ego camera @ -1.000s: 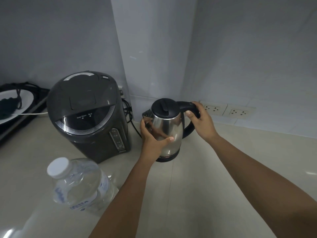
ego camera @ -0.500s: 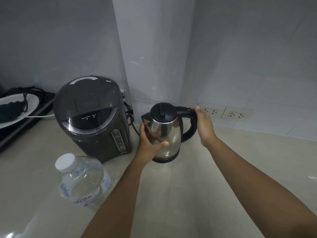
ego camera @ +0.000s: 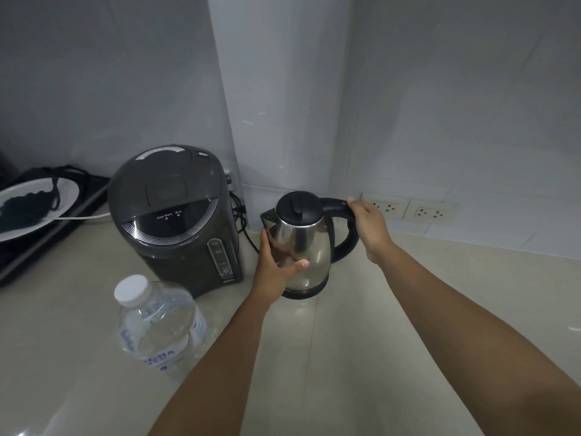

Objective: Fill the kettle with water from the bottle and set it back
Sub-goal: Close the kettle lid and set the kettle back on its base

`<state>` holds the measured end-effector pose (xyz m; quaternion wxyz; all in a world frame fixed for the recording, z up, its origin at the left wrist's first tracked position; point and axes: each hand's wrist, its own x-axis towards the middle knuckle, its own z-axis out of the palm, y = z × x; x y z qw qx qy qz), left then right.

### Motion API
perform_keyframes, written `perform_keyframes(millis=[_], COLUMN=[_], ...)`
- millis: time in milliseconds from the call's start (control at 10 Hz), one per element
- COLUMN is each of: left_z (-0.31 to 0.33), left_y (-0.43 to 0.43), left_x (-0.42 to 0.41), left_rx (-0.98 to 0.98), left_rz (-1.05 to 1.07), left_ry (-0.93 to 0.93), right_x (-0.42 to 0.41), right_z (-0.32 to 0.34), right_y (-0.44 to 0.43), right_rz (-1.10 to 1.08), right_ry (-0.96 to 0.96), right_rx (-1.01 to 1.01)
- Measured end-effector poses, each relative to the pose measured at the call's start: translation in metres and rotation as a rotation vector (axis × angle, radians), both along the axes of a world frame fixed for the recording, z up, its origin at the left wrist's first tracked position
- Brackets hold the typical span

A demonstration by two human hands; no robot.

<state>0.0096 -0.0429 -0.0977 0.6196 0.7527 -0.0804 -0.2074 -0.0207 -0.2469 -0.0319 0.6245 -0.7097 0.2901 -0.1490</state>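
Note:
A steel kettle with a black lid and black handle stands upright on the pale counter near the wall corner, lid closed. My left hand wraps around the kettle's body from the left. My right hand grips the black handle on the right side. A clear plastic water bottle with a white cap stands at the lower left, capped, apart from both hands.
A dark electric water dispenser stands just left of the kettle, its cord trailing behind. A black tray with a white plate sits at far left. Two wall sockets are behind my right hand.
The view has shifted slightly. Both hands stay on the kettle, which has turned a little so that its handle points more to the right.

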Motion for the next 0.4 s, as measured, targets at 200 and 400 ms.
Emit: perform_keyframes(millis=[200, 400], left_z=[0.013, 0.049], left_y=[-0.004, -0.003], left_x=[-0.014, -0.017], left_rx=[0.117, 0.393], left_rz=[0.041, 0.082], left_ry=[-0.043, -0.259], right_x=[-0.016, -0.032], right_z=[-0.002, 0.017], right_y=[0.011, 0.025], right_rz=[0.058, 0.162], right_ry=[0.011, 0.158], right_rx=[-0.001, -0.384])
